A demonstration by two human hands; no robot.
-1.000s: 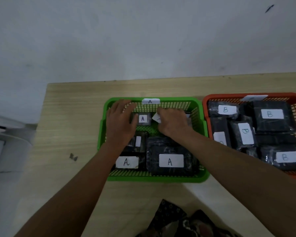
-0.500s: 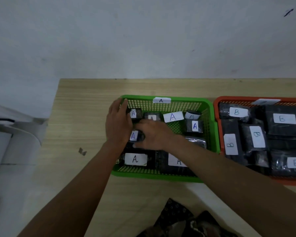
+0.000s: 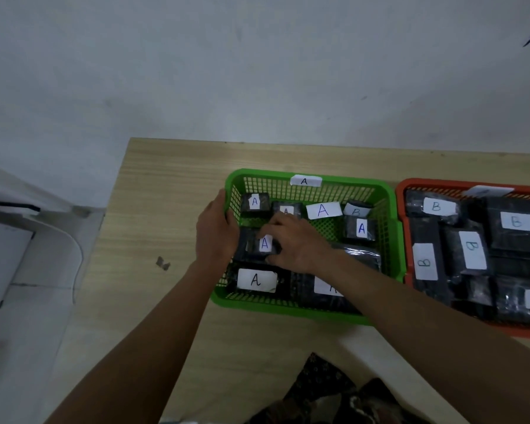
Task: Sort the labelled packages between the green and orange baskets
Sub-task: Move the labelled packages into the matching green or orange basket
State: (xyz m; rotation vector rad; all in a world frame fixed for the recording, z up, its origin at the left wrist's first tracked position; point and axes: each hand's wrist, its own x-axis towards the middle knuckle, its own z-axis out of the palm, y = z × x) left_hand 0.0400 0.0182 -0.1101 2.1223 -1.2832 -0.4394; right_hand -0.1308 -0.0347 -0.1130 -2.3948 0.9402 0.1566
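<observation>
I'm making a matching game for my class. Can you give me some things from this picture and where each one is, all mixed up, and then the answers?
Things
1. left hand
2. right hand
3. package marked B
4. tag marked A

Places
a. stuck on the green basket's far rim
b. on a package marked A in the green basket
c. on the green basket's left rim
d. far right corner inside the green basket

Pairs: 1-c, 2-b, 3-d, 4-a
</observation>
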